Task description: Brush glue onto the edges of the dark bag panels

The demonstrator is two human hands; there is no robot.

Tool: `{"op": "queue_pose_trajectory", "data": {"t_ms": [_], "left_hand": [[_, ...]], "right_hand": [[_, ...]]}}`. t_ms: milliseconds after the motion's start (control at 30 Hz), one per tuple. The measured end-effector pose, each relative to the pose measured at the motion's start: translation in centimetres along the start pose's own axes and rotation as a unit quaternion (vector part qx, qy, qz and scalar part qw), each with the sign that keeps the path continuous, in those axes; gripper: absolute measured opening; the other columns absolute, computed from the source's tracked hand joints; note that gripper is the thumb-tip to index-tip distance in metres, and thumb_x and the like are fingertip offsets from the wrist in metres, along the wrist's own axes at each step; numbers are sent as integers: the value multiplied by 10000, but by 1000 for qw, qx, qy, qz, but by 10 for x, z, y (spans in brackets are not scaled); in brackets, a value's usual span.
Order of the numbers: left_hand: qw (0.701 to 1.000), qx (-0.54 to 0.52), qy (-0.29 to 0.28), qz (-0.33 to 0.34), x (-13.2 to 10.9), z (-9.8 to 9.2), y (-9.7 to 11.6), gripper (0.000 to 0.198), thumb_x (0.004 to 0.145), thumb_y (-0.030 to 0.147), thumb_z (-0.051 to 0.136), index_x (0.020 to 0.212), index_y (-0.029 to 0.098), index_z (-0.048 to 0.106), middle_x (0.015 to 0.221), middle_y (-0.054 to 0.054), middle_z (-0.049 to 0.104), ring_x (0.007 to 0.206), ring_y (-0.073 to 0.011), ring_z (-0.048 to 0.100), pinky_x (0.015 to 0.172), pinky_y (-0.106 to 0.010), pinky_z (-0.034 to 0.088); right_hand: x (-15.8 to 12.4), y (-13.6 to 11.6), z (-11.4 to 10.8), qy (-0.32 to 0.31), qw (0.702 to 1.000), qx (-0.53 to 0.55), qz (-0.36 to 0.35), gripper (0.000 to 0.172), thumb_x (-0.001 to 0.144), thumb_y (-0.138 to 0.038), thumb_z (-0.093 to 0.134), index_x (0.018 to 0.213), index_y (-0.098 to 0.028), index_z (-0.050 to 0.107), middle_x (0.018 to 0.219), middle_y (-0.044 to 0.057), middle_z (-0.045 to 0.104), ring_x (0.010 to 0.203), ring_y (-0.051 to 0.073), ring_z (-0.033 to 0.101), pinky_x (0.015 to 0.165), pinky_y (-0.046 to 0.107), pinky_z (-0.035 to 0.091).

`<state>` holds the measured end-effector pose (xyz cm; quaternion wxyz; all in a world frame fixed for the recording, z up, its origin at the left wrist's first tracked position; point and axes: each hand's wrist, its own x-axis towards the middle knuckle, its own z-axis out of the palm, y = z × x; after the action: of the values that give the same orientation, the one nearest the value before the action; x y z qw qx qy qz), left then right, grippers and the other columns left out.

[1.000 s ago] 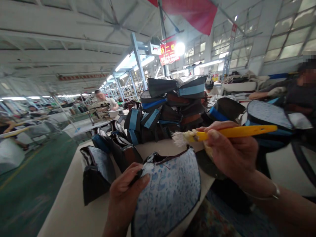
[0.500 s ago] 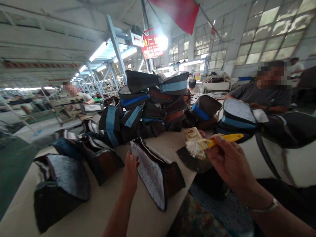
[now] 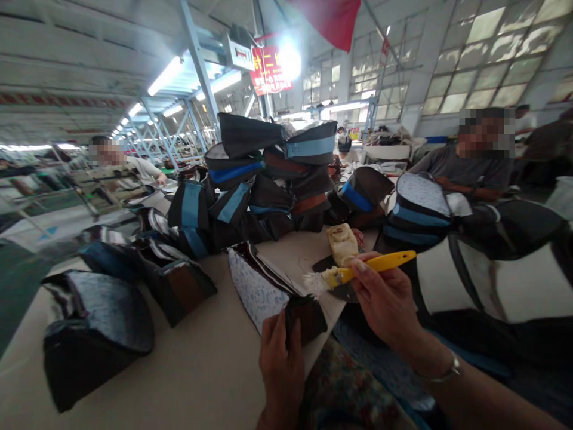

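My right hand (image 3: pixel 387 298) is closed around the yellow handle of a brush (image 3: pixel 387 261). The brush's pale, clumped bristles point left, beside the open upper edge of a stitched wedge-shaped fabric piece (image 3: pixel 257 286). That piece stands on the table with its speckled grey-blue side facing me and a dark and brown end at the right. My left hand (image 3: pixel 282 358) grips its near lower corner, fingers on the speckled side and dark end. Just behind the brush, a cream plastic container (image 3: pixel 342 243) rests by a dark flat piece, partly hidden by my right hand.
Similar fabric pieces (image 3: pixel 98 322) stand on the table (image 3: pixel 192 370) to the left. A tall pile of them (image 3: pixel 255 140) rises at the back. More white and black pieces (image 3: pixel 478 275) lie at the right. Two people (image 3: pixel 478 161) (image 3: pixel 129 164) sit beyond.
My left hand has moved right and toward me, from the piece's far left edge to its near corner, and closed on it. The brush has moved left, from near the container to the piece's edge.
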<state>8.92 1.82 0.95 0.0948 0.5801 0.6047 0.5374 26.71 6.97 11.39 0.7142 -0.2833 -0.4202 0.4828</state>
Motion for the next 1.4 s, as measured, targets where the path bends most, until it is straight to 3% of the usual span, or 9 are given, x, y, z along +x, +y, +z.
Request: {"op": "queue_pose_trajectory", "data": {"t_ms": [167,333,500,667,833,1000,1100,1267,1400], "left_hand": [[998,-27,-50,-10,18,-26,21,219,925,372,565,922,206,708,872,-31,623,777,-165,621,719,-258,517],[988,-97,-96,-72,18,-42,39,220,911,384,575,842,204,682,854,-14,607,775,-158,598,714,-237,485],[980,-132,-114,-100,21,-53,33,254,907,419,578,794,202,644,826,3,565,763,-144,555,697,-218,448],[975,-137,-132,-116,22,-55,29,267,904,433,590,778,198,608,824,7,536,769,-143,535,714,-219,437],[969,-158,-121,-142,22,-59,35,256,885,440,600,823,197,651,838,-6,566,789,-162,551,714,-227,450],[971,-137,-142,-137,24,-66,35,253,884,430,607,812,194,664,841,-5,593,801,-164,582,719,-229,468],[975,-120,-143,-118,24,-67,31,236,900,429,601,900,206,676,868,2,632,800,-158,614,728,-234,488],[996,60,-9,65,19,-58,23,148,903,317,648,976,191,668,880,0,650,772,-127,642,720,-209,499],[931,218,75,282,15,-45,21,150,940,146,559,1067,113,631,877,-49,637,783,-146,624,743,-243,508]], "right_hand": [[-6,-10,9,-133,954,-177,-200,48,923,-202,661,945,-238,685,839,20,648,838,184,628,732,296,521],[4,-7,34,-346,844,-243,-331,67,926,-193,616,981,-230,610,782,22,665,778,208,656,732,362,551],[25,-20,25,-370,758,-351,-406,79,909,-157,599,947,-224,584,755,17,664,815,218,678,813,391,568],[23,-37,23,-368,775,-339,-386,86,927,-162,593,984,-225,575,781,22,673,859,219,681,851,401,574],[29,-32,24,-413,746,-353,-386,66,917,-175,607,949,-227,580,765,12,665,830,207,682,906,420,558],[32,-39,25,-388,780,-322,-372,78,910,-146,591,940,-218,586,756,15,660,843,216,681,883,417,560],[30,-35,25,-425,760,-327,-368,45,919,-160,586,931,-200,572,767,23,651,820,211,672,876,416,550],[37,-39,28,-361,780,-346,-377,86,936,-171,571,859,-206,555,731,5,605,787,195,652,822,375,543],[34,-52,43,-345,808,-331,-344,81,952,-198,586,873,-211,575,791,7,610,813,186,650,782,339,535]]}}
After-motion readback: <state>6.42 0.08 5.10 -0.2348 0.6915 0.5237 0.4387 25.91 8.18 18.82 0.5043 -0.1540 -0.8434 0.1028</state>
